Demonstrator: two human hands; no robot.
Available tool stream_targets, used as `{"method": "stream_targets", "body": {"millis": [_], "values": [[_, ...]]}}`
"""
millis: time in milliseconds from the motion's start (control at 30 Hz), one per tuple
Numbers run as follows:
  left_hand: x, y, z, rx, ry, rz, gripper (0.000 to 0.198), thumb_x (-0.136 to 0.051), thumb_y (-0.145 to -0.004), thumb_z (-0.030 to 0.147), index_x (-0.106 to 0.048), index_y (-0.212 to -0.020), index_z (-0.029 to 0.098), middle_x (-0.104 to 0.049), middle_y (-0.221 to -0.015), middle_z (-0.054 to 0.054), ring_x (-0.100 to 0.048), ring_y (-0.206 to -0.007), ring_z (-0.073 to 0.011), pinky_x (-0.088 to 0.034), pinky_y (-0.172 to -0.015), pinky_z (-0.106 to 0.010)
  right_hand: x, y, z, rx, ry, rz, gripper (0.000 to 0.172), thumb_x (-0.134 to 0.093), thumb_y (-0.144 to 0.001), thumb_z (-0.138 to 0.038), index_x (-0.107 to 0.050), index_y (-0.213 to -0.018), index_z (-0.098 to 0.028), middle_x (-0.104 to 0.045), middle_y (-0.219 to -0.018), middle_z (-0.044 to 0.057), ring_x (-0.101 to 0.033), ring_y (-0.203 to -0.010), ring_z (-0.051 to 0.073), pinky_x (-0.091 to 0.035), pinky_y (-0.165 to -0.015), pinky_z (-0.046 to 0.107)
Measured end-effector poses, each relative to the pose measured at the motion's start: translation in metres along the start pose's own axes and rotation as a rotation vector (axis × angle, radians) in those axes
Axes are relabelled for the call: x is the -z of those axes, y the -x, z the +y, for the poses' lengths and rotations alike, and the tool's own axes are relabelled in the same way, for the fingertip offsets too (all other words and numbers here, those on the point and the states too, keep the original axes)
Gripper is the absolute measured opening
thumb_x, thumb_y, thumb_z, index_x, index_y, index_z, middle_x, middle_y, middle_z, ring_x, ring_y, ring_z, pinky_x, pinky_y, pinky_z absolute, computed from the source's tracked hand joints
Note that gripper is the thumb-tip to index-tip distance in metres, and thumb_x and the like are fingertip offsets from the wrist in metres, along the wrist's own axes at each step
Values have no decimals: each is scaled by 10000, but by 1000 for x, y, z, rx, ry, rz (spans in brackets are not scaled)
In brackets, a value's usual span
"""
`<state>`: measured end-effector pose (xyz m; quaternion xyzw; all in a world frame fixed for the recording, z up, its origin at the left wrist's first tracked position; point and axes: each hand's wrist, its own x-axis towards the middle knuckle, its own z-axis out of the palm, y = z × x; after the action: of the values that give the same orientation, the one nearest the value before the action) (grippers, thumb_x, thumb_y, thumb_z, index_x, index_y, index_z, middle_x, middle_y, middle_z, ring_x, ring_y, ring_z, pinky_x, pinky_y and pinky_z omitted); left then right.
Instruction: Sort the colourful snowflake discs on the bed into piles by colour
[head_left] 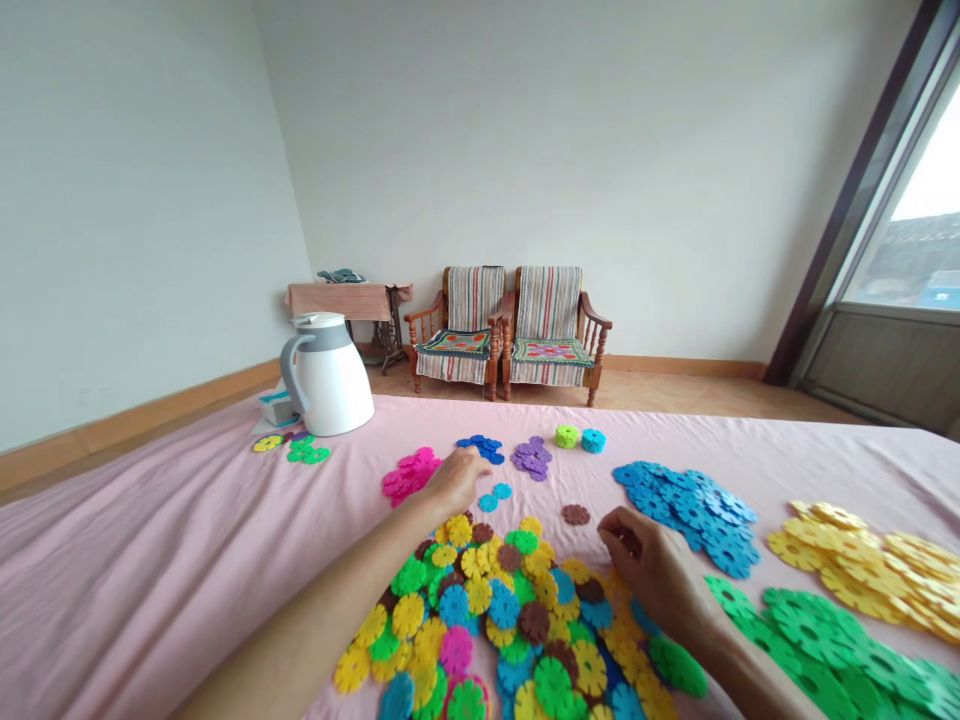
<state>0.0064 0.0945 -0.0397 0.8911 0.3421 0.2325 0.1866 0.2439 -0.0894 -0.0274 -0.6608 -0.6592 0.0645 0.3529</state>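
My left hand [456, 480] reaches over the cloth between the pink discs [411, 476] and the dark blue discs [481, 448]. Its fingers are bunched, and whatever they hold is hidden. Two light blue discs [495, 497] lie just in front of it. My right hand [660, 565] is closed at the right edge of a mixed heap of notched plastic discs [480, 595], with a brown disc [630, 541] partly showing in its fingers. A single brown disc [576, 515] lies flat to its left. Beyond this hand spreads a pile of blue discs [694, 510].
Purple discs [532, 458], a lime stack [566, 436] and a blue stack [593, 441] sit farther back. Yellow discs [862, 560] and green discs [817, 640] spread on the right. A white jug [334, 380] stands at the back left on the pink cloth [187, 530].
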Motion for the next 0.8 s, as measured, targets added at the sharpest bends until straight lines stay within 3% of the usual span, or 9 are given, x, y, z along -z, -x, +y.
{"method": "stream_targets", "body": {"millis": [233,400,600,800], "values": [[-4,-10,-2,24,-163,80,301,-477,-758,47,-709,-925,142,-601,-841,-100,-545,-867,-224,-421,-809,-349,-2,-1,2,6,-9,3,211,-406,-797,-281,-568,-682,-211,-579,-582,-8,-511,-537,136,-361,-506,227],[2,-7,2,37,-184,100,409,-409,-755,-1,-676,-1018,163,-615,-956,-76,-555,-928,-186,-435,-837,-292,-1,-1,1,-5,-2,-7,215,-399,-804,-281,-562,-683,-209,-578,-586,-7,-507,-535,132,-358,-508,228],[20,26,17,47,-214,42,354,-413,-726,7,-707,-846,164,-666,-865,-60,-597,-834,-183,-449,-792,-274,-2,-1,1,-3,-16,-11,211,-404,-806,-276,-564,-687,-209,-580,-594,-8,-511,-539,132,-363,-512,228],[28,65,42,16,-279,-12,365,-405,-677,-11,-682,-825,175,-641,-845,-68,-558,-870,-202,-423,-808,-300,-2,0,2,2,-14,-1,217,-416,-805,-292,-575,-680,-212,-598,-595,-5,-516,-532,134,-369,-502,226]]}}
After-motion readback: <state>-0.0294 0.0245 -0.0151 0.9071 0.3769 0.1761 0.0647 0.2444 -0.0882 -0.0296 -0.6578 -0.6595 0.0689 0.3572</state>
